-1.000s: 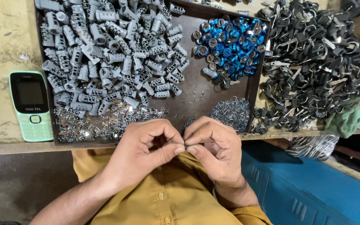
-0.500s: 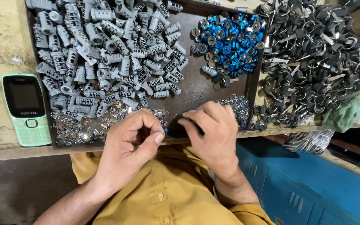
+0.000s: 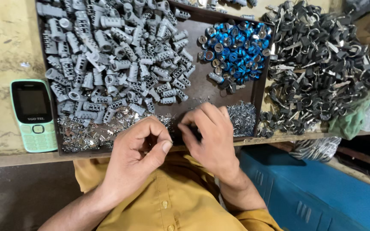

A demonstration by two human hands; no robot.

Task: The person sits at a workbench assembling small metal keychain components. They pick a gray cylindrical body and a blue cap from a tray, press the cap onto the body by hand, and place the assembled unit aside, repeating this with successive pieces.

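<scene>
Worn workbench above a blue cabinet

A scuffed, yellowish bench top (image 3: pixel 5 42) fills the view from nine to twelve o'clock, its surface stained and chipped, and ends in a plain front edge (image 3: pixel 22 160). At four to five o'clock stands a blue metal cabinet (image 3: pixel 322 192) with small vent slots. Dull grey floor (image 3: pixel 18 201) shows at eight o'clock under flat, even light.

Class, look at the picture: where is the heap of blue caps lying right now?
In the head view, the blue caps lie in the tray's upper right corner, between the grey cylinders and the black keys.
</scene>
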